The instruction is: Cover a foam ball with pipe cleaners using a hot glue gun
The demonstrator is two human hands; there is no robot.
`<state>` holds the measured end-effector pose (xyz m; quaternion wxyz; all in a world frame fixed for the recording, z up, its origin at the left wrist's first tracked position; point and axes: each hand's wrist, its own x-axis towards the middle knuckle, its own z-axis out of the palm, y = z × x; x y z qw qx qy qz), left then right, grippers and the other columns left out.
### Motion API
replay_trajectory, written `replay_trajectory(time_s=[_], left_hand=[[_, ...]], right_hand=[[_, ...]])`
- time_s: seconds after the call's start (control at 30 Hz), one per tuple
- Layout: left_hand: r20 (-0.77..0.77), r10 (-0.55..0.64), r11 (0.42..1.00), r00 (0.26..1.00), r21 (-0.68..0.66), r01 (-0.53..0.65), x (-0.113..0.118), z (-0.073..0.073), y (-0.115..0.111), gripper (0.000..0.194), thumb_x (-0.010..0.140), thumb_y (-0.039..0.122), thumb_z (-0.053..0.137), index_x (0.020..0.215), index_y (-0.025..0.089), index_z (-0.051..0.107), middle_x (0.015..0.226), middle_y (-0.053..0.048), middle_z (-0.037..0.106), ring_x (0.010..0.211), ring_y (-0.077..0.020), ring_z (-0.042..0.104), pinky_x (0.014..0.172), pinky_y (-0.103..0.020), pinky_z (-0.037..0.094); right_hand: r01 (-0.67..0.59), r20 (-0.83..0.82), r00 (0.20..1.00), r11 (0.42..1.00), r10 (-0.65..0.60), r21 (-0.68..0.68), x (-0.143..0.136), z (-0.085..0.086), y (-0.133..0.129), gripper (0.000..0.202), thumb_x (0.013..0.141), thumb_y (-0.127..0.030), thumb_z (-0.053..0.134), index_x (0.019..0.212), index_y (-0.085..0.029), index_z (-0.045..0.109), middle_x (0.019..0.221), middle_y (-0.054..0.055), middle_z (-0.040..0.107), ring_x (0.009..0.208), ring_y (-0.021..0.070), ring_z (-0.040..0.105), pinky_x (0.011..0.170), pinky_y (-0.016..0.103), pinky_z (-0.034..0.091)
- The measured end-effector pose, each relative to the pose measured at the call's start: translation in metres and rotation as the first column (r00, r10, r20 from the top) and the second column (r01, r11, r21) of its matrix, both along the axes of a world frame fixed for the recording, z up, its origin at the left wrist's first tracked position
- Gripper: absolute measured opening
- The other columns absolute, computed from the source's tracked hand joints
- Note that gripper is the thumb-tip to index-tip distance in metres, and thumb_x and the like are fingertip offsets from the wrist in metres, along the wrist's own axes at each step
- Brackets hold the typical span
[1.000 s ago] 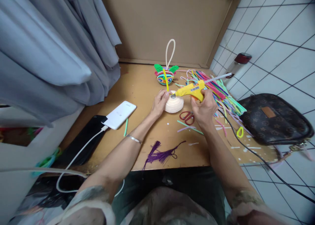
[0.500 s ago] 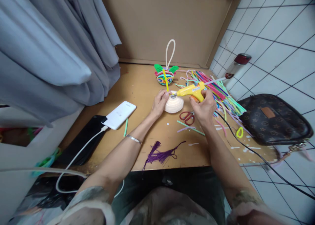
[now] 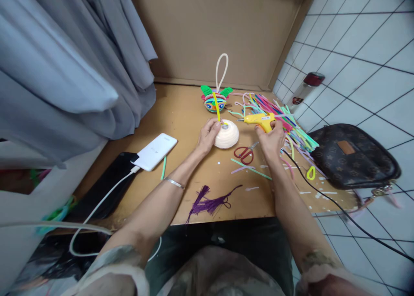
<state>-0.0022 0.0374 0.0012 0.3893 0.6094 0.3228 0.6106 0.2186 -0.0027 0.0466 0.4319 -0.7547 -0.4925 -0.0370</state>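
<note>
My left hand is closed at the left side of a round, cream-white wound ball with a hole in its top. Its fingertips pinch a yellow pipe cleaner, which rises upright from the ball's top edge. In my right hand is a yellow hot glue gun, its metal nozzle pointing left, clear of the ball. A translucent glue stick sticks out of the gun's back. Red-handled scissors lie between my hands, nearer to me than the ball.
Behind the ball stands a colourful lion-head ornament with a white loop. Many pipe cleaners are heaped at the right, beside a brown bag and a clear bottle. Purple tassels lie in front; a white power bank lies left.
My right hand has drawn the glue gun back to the right, so its nozzle has left the ball's top. My left hand stays at the ball with the yellow pipe cleaner.
</note>
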Motion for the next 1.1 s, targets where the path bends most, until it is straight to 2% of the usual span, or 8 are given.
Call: replay_trajectory(time_s=[0.17, 0.33, 0.47, 0.63, 0.8, 0.93, 1.0, 1.1], left_hand=[[-0.03, -0.041, 0.999, 0.999, -0.013, 0.04, -0.003, 0.0, -0.001, 0.062, 0.082, 0.08, 0.063, 0.105, 0.023, 0.07, 0.114, -0.009, 0.073, 0.106, -0.0256, 0.067, 0.098, -0.039, 0.053], [-0.104, -0.04, 0.999, 0.994, -0.001, 0.04, -0.003, -0.002, -0.002, 0.062, 0.073, 0.07, 0.08, 0.112, 0.024, 0.065, 0.123, -0.009, 0.069, 0.112, -0.0267, 0.066, 0.104, -0.041, 0.052], [-0.195, 0.012, 1.0, 0.981, 0.029, -0.006, -0.001, -0.004, -0.001, 0.077, 0.057, 0.051, 0.096, 0.119, 0.025, 0.059, 0.13, -0.008, 0.064, 0.12, -0.0281, 0.062, 0.109, -0.044, 0.05], [-0.216, 0.066, 0.998, 0.974, 0.022, -0.063, 0.003, -0.003, -0.004, 0.077, 0.057, 0.04, 0.096, 0.121, 0.023, 0.058, 0.127, -0.009, 0.063, 0.121, -0.0285, 0.061, 0.111, -0.047, 0.048], [-0.178, 0.053, 0.998, 0.983, 0.024, -0.05, 0.007, -0.002, -0.006, 0.072, 0.058, 0.036, 0.096, 0.119, 0.024, 0.059, 0.126, -0.008, 0.065, 0.119, -0.0274, 0.063, 0.109, -0.045, 0.05], [-0.176, 0.042, 0.994, 0.983, 0.105, -0.024, 0.01, -0.003, -0.008, 0.069, 0.057, 0.035, 0.097, 0.114, 0.023, 0.061, 0.133, -0.01, 0.065, 0.128, -0.0306, 0.062, 0.112, -0.048, 0.049], [-0.179, 0.035, 0.989, 0.983, 0.147, -0.009, 0.012, -0.003, -0.009, 0.064, 0.059, 0.035, 0.096, 0.112, 0.024, 0.062, 0.133, -0.011, 0.065, 0.132, -0.0314, 0.061, 0.114, -0.048, 0.048], [-0.169, 0.016, 0.984, 0.986, 0.178, 0.015, 0.013, -0.003, -0.009, 0.059, 0.063, 0.035, 0.093, 0.112, 0.023, 0.062, 0.13, -0.012, 0.066, 0.131, -0.0314, 0.062, 0.112, -0.049, 0.049]], right_hand=[[0.107, 0.003, 0.994, 0.962, -0.11, -0.252, 0.015, -0.011, 0.006, 0.045, 0.08, -0.041, 0.069, 0.118, -0.016, 0.064, 0.122, 0.017, 0.071, 0.113, 0.0331, 0.065, 0.094, 0.043, 0.051], [0.156, 0.051, 0.988, 0.917, -0.148, -0.367, 0.018, -0.021, 0.007, 0.05, 0.085, -0.038, 0.069, 0.127, -0.01, 0.065, 0.132, 0.022, 0.071, 0.123, 0.037, 0.065, 0.105, 0.047, 0.048], [0.177, 0.108, 0.983, 0.921, -0.148, -0.347, 0.018, -0.028, 0.007, 0.049, 0.084, -0.036, 0.069, 0.123, -0.007, 0.066, 0.13, 0.026, 0.071, 0.123, 0.0387, 0.063, 0.108, 0.052, 0.045], [0.188, 0.273, 0.952, 0.968, -0.139, -0.164, 0.019, -0.036, 0.008, 0.049, 0.079, -0.04, 0.07, 0.112, -0.004, 0.066, 0.124, 0.034, 0.065, 0.119, 0.0425, 0.057, 0.103, 0.062, 0.042], [-0.138, 0.243, 0.964, 0.983, 0.104, 0.124, 0.008, -0.032, 0.009, 0.033, 0.085, -0.04, 0.06, 0.109, -0.017, 0.063, 0.112, 0.017, 0.067, 0.108, 0.0321, 0.058, 0.098, 0.053, 0.046], [-0.533, 0.183, 0.846, 0.803, 0.501, 0.264, -0.022, -0.013, -0.003, 0.039, 0.088, -0.042, 0.059, 0.12, -0.021, 0.063, 0.098, 0.007, 0.066, 0.091, 0.0246, 0.06, 0.086, 0.042, 0.052], [-0.653, 0.243, 0.758, 0.705, 0.606, 0.277, -0.037, 0.003, -0.011, 0.045, 0.089, -0.043, 0.062, 0.128, -0.021, 0.062, 0.1, 0.007, 0.067, 0.093, 0.0245, 0.061, 0.087, 0.042, 0.052], [-0.74, 0.306, 0.667, 0.651, 0.679, 0.167, -0.052, 0.026, -0.016, 0.035, 0.091, -0.048, 0.064, 0.114, -0.022, 0.069, 0.095, 0.006, 0.066, 0.091, 0.0237, 0.06, 0.088, 0.04, 0.05]])
